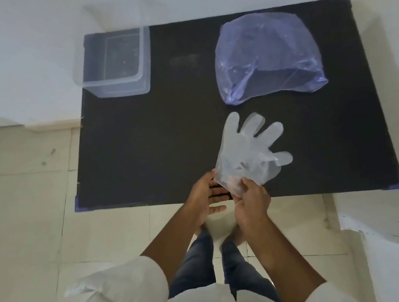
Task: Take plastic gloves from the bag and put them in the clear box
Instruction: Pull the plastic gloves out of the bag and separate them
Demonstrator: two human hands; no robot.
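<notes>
While pinching the cuff of the plastic gloves [248, 151] at the near edge of the tabletop [157, 155], holding them up with the finger ends fanning away toward the bag [267, 56]. Gripping with the right hand [250, 200], thumb and fingers curled into the crumpled cuff; steadying with the left hand [206, 198], fingers mostly straight, fingertips touching the cuff's left edge, palm turned toward the right hand. Looking like more than one thin layer stuck together, though hard to tell through the film.

Sitting slack and open-mouthed at the far right of the tabletop, the bag, well apart from the clear box [114, 61] at the far left corner. Waiting uncovered, that box, partly overhanging the tabletop's left edge.

Risking a few things from here:
- Slipping out of the pinch, being slick film held only at one crumpled end.
- Peeling apart and dropping one layer on the floor during the long carry across to the left.
- Billowing or catching on the box rim instead of settling inside, being so light.
- Nudging the box farther off the edge when pressing the gloves in, given the overhang.
</notes>
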